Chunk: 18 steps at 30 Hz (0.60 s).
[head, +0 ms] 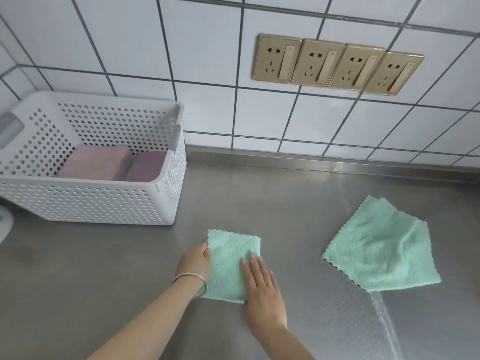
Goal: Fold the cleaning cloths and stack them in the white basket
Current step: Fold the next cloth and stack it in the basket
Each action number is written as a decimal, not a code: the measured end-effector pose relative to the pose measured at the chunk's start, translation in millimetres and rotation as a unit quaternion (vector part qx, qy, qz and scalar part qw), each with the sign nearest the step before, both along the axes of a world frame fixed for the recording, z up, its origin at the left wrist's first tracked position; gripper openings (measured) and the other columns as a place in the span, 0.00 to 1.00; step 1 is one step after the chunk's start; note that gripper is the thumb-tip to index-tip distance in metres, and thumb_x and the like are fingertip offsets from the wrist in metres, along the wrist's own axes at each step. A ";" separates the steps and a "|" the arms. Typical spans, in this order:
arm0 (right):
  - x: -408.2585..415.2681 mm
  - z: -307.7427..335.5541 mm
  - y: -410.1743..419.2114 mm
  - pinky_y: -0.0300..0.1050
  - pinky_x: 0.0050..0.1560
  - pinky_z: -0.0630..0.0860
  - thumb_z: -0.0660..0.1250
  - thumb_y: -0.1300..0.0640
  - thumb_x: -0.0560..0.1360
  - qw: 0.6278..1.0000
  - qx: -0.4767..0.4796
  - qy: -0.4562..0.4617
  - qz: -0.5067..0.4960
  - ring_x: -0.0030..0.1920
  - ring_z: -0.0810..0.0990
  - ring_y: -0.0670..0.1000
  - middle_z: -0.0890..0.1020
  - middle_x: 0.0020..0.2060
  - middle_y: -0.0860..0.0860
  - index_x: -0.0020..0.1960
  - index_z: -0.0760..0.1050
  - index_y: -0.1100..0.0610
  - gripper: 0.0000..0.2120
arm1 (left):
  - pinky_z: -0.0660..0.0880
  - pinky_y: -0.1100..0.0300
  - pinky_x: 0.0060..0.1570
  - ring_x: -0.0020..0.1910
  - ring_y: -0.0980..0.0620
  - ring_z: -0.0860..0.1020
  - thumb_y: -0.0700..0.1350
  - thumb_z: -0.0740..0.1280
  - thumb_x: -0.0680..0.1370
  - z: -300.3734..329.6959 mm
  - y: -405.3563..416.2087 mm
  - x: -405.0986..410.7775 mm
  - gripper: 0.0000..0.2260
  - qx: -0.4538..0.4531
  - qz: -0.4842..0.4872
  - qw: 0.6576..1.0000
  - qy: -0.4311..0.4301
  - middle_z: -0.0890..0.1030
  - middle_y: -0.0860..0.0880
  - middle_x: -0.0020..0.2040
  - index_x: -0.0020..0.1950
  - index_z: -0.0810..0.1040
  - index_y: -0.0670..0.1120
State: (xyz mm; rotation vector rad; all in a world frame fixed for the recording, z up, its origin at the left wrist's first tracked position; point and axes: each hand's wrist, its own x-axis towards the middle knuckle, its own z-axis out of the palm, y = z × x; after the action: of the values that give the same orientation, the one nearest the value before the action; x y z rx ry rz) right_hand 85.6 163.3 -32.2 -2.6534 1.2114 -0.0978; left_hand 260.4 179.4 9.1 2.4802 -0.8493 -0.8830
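Folded green cloth (231,263) lies flat on the steel counter (104,294), in front of and right of the white basket (91,201), well apart from it. Left hand (194,261) grips the cloth's left edge, fingers curled round the upper left corner. Right hand (262,287) lies flat on the cloth's right part, fingers straight, pressing it down. Hands close, one each side of the same cloth.

Handling, my read: light, soft, limp microfibre. No stiffness, so it will sag and unfold if lifted by one corner. Best to pinch the stacked edges on the left side, or slide a flat hand under and carry it sandwiched. Counter looks smooth, so the cloth likely slides easily. Not fragile.

Looks: mint green, quilted wavy pattern, zigzag-cut edge showing at the top left, roughly a tidy rectangle, layers lined up well.

Second green cloth (381,248) sits further right of the basket, well apart from the folded one. Same colour, fluffier face up, rumpled and only loosely doubled over, zigzag edges visible. Needs a proper fold.

Inside the basket: pink cloths (96,162) at the left, a darker purple stack (148,166) just beside them on the right. Room on top of both.

Tiled wall behind the basket carries four gold sockets (335,64).
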 end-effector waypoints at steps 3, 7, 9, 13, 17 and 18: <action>5.9 -5.2 1.2 0.49 0.67 0.63 0.75 0.63 0.45 1.000 -0.004 0.008 0.005 0.67 0.64 0.51 0.70 0.68 0.49 0.77 0.46 0.54 0.66 | 0.68 0.57 0.43 0.48 0.41 0.75 0.45 0.55 0.80 -8.0 3.9 3.6 0.09 0.005 0.010 1.000 -0.021 0.80 0.41 0.52 0.48 0.73 0.43; 8.0 -7.2 2.0 0.48 0.58 0.76 0.77 0.62 0.45 1.000 -0.018 0.014 0.015 0.67 0.65 0.51 0.71 0.67 0.49 0.70 0.62 0.55 0.54 | 0.72 0.56 0.50 0.52 0.42 0.77 0.47 0.58 0.79 -18.2 8.0 3.7 0.10 -0.009 0.033 0.999 -0.014 0.81 0.46 0.55 0.56 0.76 0.47; 7.5 -8.1 2.0 0.50 0.54 0.78 0.77 0.60 0.45 1.000 -0.011 0.025 0.015 0.66 0.65 0.51 0.75 0.65 0.50 0.66 0.65 0.55 0.51 | 0.72 0.57 0.54 0.56 0.44 0.77 0.47 0.60 0.78 -21.3 9.4 3.9 0.13 -0.031 0.065 0.997 0.011 0.80 0.48 0.58 0.63 0.74 0.50; 1.2 -2.5 0.5 0.47 0.57 0.77 0.69 0.48 0.55 0.999 0.007 0.030 0.036 0.67 0.65 0.49 0.76 0.65 0.48 0.65 0.67 0.52 0.38 | 0.70 0.59 0.55 0.57 0.45 0.77 0.45 0.64 0.77 -26.1 13.1 6.2 0.15 -0.067 0.129 0.988 0.045 0.81 0.47 0.57 0.64 0.74 0.47; -6.5 7.9 -6.0 0.46 0.63 0.72 0.59 0.47 0.69 0.996 0.000 -0.074 0.058 0.67 0.65 0.47 0.74 0.66 0.48 0.63 0.70 0.49 0.23 | 0.71 0.55 0.54 0.56 0.43 0.76 0.42 0.64 0.76 -30.1 17.5 7.0 0.15 -0.096 0.142 0.985 -0.001 0.79 0.45 0.57 0.63 0.73 0.45; -6.4 8.2 -11.4 0.46 0.63 0.71 0.58 0.48 0.71 0.995 -0.005 -0.095 0.042 0.68 0.64 0.47 0.74 0.66 0.48 0.64 0.70 0.49 0.22 | 0.71 0.53 0.54 0.55 0.43 0.76 0.41 0.65 0.75 -30.9 17.8 4.5 0.16 -0.109 0.108 0.987 -0.051 0.77 0.45 0.57 0.63 0.74 0.45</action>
State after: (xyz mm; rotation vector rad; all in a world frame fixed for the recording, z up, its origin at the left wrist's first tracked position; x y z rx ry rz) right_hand 79.2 151.9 -24.1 -2.6289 1.0407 -0.3357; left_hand 264.9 197.2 -21.8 2.3840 -0.6556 -0.5610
